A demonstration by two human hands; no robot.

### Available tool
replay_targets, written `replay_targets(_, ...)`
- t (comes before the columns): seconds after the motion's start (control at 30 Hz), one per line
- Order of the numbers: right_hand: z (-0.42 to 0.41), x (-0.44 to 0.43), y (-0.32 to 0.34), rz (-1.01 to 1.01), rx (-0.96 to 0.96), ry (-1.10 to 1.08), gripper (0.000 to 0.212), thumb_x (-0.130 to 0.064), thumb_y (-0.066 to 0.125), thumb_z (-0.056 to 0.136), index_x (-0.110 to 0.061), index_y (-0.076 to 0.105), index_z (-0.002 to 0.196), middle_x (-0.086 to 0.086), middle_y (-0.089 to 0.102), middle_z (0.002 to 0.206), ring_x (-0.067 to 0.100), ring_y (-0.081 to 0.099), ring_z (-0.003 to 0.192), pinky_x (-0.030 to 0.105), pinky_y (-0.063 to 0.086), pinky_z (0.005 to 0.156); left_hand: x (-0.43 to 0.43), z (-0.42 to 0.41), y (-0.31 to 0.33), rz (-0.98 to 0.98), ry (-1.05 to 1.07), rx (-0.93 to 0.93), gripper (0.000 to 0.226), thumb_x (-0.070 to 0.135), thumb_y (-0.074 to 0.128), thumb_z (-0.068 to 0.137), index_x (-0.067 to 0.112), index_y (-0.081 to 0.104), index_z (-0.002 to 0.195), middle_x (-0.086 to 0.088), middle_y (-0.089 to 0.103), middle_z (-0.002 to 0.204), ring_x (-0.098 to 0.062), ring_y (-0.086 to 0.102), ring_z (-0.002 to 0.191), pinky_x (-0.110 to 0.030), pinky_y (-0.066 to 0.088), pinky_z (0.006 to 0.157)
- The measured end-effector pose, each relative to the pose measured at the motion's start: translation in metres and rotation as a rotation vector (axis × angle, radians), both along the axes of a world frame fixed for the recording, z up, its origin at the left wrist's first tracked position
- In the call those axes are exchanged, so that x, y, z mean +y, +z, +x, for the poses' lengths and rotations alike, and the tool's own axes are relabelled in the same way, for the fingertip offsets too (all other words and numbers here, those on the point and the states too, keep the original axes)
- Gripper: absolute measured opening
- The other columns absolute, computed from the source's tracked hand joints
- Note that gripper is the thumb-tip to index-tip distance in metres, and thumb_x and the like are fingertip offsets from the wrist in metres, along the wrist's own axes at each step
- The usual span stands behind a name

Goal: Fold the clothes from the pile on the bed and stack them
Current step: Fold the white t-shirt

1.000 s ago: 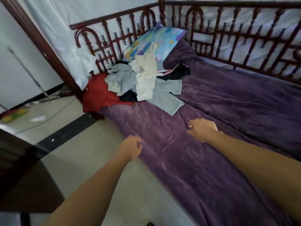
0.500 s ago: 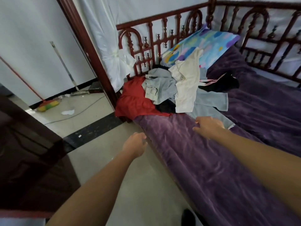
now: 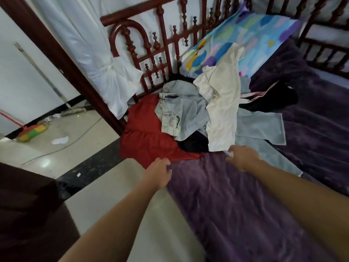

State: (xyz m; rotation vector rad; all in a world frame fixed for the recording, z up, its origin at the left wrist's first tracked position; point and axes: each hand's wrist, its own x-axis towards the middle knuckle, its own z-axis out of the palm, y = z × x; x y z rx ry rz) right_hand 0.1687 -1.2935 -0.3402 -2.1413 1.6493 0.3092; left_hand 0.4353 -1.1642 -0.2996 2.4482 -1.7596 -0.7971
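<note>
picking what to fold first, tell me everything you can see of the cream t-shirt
The cream T-shirt is thin-looking fabric, short-sleeved, unfolded and creased. It lies on top of the pile, far end on the patterned pillow, middle over the pale jeans, hem nearest. The fingers of the right hand reach its hem; contact is unclear.

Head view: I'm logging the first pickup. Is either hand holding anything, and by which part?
Nothing clearly held: right hand at the cream shirt hem, left hand beside the red garment.
</note>
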Motion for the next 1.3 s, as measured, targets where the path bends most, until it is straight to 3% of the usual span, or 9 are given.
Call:
replay_targets(0.27,0.016,-0.091,-0.032,0.094,0.022,-0.152,0.046,-0.044,0.055,0.092,-0.026,0.049,0.134,0.003,0.055,0.134,0.025,0.052,0.121,0.035,0.042,0.093,-0.128,0.016,-0.06,-0.006,-0.116,0.011,0.034,0.024,0.053,0.092,0.016,0.054,0.125,-0.008,0.049,0.121,-0.026,0.05,0.113,-0.038,0.044,0.094)
replay_targets(0.47,0.036,-0.181,-0.07,0.163,0.032,-0.28,0.047,-0.043,0.059,0.089,-0.023,0.051,0.131,0.005,0.063,0.122,0.026,0.057,0.112,0.036,0.047,0.091,-0.257,0.041,-0.121,-0.186,-0.241,-0.098,0.039,0.026,0.05,0.093,0.013,0.05,0.13,-0.015,0.046,0.128,-0.032,0.044,0.118,-0.042,0.041,0.095)
replay_targets(0.67,0.09,-0.301,-0.115,0.091,-0.211,-0.539,0.051,-0.044,0.063,0.087,-0.019,0.051,0.131,0.008,0.063,0.122,0.029,0.053,0.119,0.037,0.042,0.099,-0.338,0.082,-0.188,-0.113,-0.303,-0.261,0.06,0.047,0.042,0.095,0.03,0.02,0.148,-0.019,0.019,0.153,-0.042,0.014,0.141,-0.06,0.018,0.109)
replay_targets(0.8,0.131,-0.35,-0.145,0.015,-0.468,-0.76,0.07,-0.051,0.064,0.085,-0.011,0.041,0.137,0.011,0.059,0.125,0.03,0.053,0.119,0.036,0.042,0.095,-0.353,0.098,-0.232,-0.018,-0.409,-0.342,0.08,0.046,0.051,0.088,0.031,0.002,0.15,-0.022,0.006,0.155,-0.045,0.012,0.141,-0.062,0.017,0.109)
replay_targets(0.87,0.141,-0.361,-0.163,0.049,-0.494,-0.871,0.065,-0.052,0.068,0.081,-0.008,0.05,0.126,0.008,0.06,0.112,0.028,0.057,0.106,0.034,0.047,0.082,-0.359,0.099,-0.244,-0.034,-0.423,-0.352,0.082,0.041,0.053,0.086,0.029,0.005,0.152,-0.024,0.01,0.154,-0.046,0.017,0.139,-0.062,0.018,0.107)
replay_targets(0.93,0.141,-0.365,-0.177,0.042,-0.487,-0.94,0.027,-0.035,0.067,0.084,-0.012,0.06,0.097,0.003,0.058,0.086,0.027,0.059,0.086,0.027,0.043,0.061,-0.364,0.099,-0.251,-0.029,-0.421,-0.359,0.079,0.039,0.05,0.087,0.03,0.007,0.152,-0.026,0.012,0.154,-0.047,0.019,0.137,-0.061,0.018,0.106)
replay_targets(1.0,0.133,-0.364,-0.178,0.005,-0.502,-1.039,0.005,-0.016,0.056,0.086,-0.018,0.06,0.088,0.002,0.056,0.077,0.025,0.056,0.074,0.021,0.036,0.049,-0.366,0.098,-0.251,0.001,-0.42,-0.359,0.077,0.04,0.048,0.088,0.031,0.005,0.151,-0.025,0.012,0.154,-0.047,0.018,0.137,-0.06,0.017,0.107)
replay_targets(1.13,0.104,-0.347,-0.157,-0.104,-0.531,-1.158,0.021,-0.007,0.044,0.088,-0.012,0.063,0.096,0.005,0.058,0.086,0.024,0.055,0.072,0.021,0.04,0.05,-0.372,0.097,-0.236,0.122,-0.41,-0.304,0.077,0.045,0.048,0.088,0.035,0.004,0.15,-0.019,0.009,0.155,-0.042,0.014,0.14,-0.06,0.015,0.109)
replay_targets(1.3,0.058,-0.302,-0.116,-0.193,-0.55,-1.069,0.032,-0.002,0.038,0.088,-0.015,0.063,0.102,0.005,0.056,0.087,0.022,0.053,0.077,0.027,0.042,0.062,-0.38,0.071,-0.188,-0.011,-0.264,-0.218,0.044,0.033,0.05,0.088,0.021,0.049,0.13,-0.011,0.045,0.129,-0.033,0.04,0.122,-0.051,0.032,0.102)
